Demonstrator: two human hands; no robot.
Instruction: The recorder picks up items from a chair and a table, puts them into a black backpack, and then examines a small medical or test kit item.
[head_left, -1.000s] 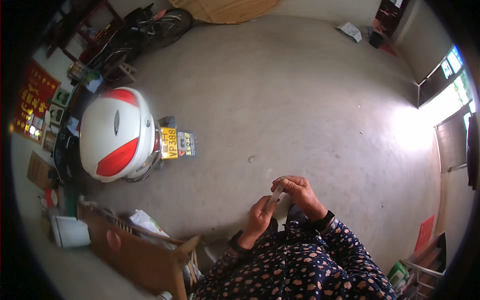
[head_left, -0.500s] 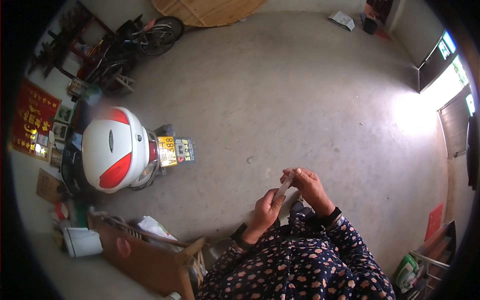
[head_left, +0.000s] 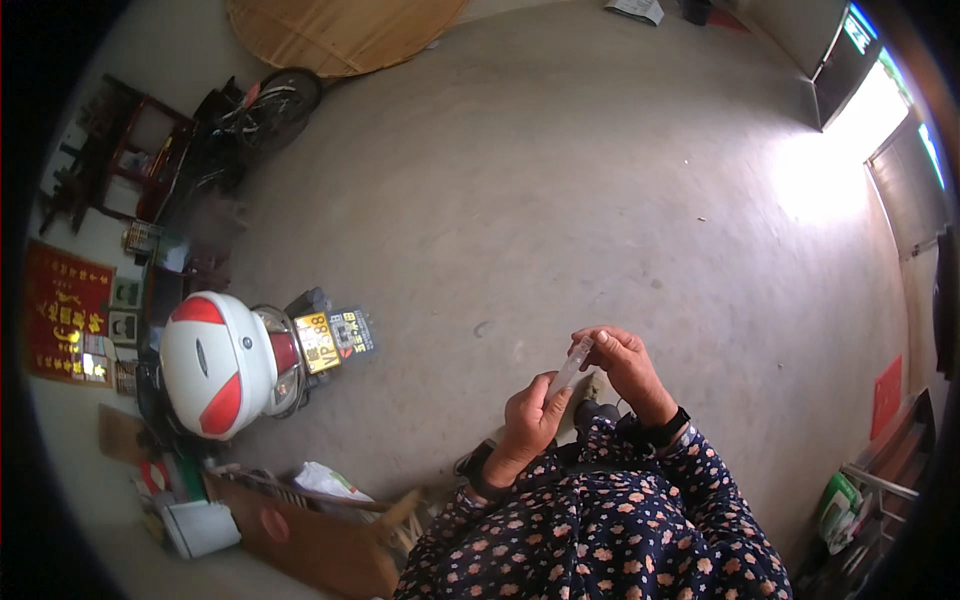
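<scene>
A slim, clear tube-shaped object (head_left: 571, 366), its exact kind too small to tell, slants between my two hands in front of my body. My left hand (head_left: 530, 424) is closed round its lower end, thumb lying along it. At the upper end, the fingers and thumb of my right hand (head_left: 624, 366) pinch the tip and partly cover it. Dark flowered sleeves (head_left: 705, 480) reach to both wrists, and a dark band (head_left: 668, 428) circles the right one.
A white scooter (head_left: 215, 365) with red lights stands at the left. Beyond it are a bicycle (head_left: 280, 105) and a round wooden board (head_left: 345, 35). A brown wooden bench (head_left: 300, 540) and white bucket (head_left: 203, 528) are at lower left. Bright light enters the right-hand doorway (head_left: 865, 120).
The whole view has turned a little, so the scooter and far things sit further left. Both hands keep their hold on the clear tube, nearly in the same place.
</scene>
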